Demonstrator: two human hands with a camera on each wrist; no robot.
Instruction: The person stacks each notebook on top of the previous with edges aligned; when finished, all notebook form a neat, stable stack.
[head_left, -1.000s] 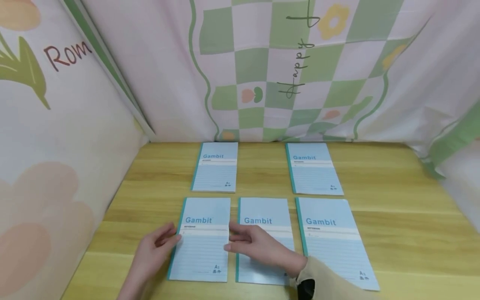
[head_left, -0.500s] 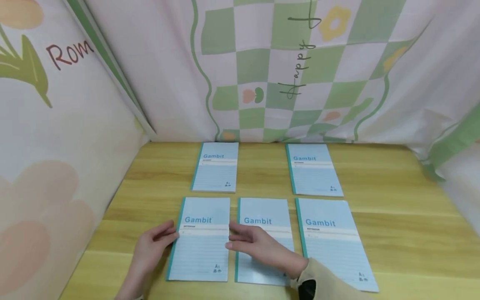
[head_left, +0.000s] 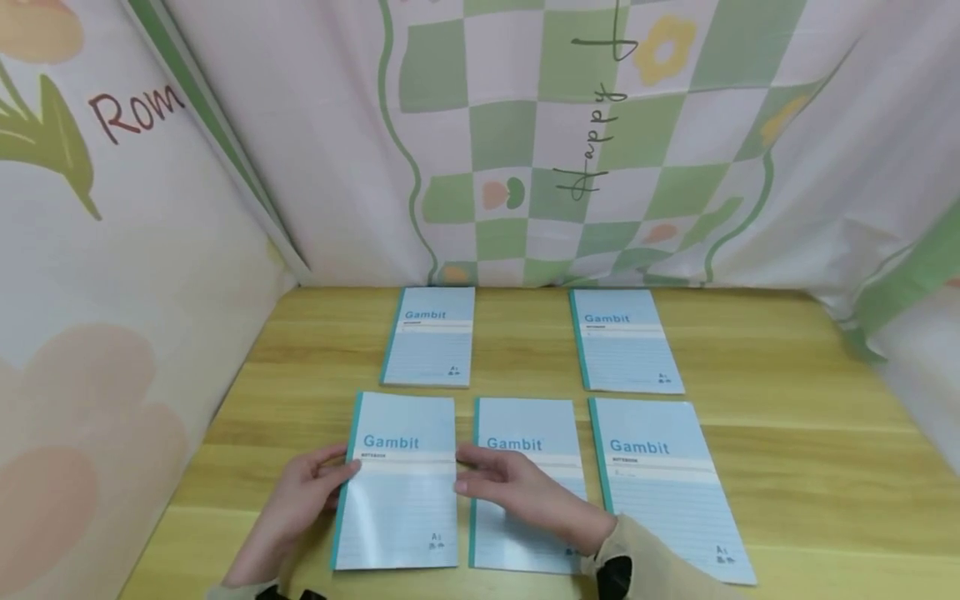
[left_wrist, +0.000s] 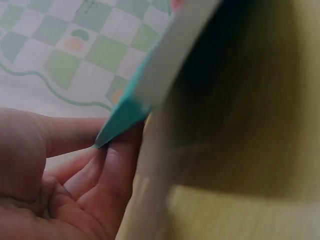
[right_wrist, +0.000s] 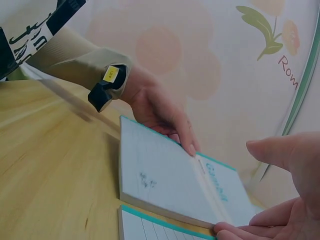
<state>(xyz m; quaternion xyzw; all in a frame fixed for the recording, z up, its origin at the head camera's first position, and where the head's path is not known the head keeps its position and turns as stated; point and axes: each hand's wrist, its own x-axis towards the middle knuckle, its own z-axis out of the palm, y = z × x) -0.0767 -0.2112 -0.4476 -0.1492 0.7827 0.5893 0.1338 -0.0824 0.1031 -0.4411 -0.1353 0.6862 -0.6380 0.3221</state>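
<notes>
A light blue Gambit notebook (head_left: 401, 500) with a teal spine lies at the front left in the head view. My left hand (head_left: 303, 487) pinches its spine edge, thumb on the cover and fingers underneath. In the left wrist view the teal spine (left_wrist: 122, 117) is tilted up off the table between that thumb and those fingers. At the notebook's right edge is my right hand (head_left: 517, 487), reaching across the middle notebook (head_left: 525, 533). The right wrist view shows its fingertips at the edge of the raised notebook (right_wrist: 175, 175), with the thumb held apart above.
To the right lies another matching notebook (head_left: 667, 500). Behind the front row are a back left notebook (head_left: 427, 342) and a back right notebook (head_left: 630, 346). A patterned curtain (head_left: 502, 133) hangs along the rear edge of the wooden table (head_left: 802, 450).
The left hand has slid its fingers beneath the spine side and now grips it. The front left notebook has tilted up on that side and shifted slightly left. The right hand stays nearly still.
</notes>
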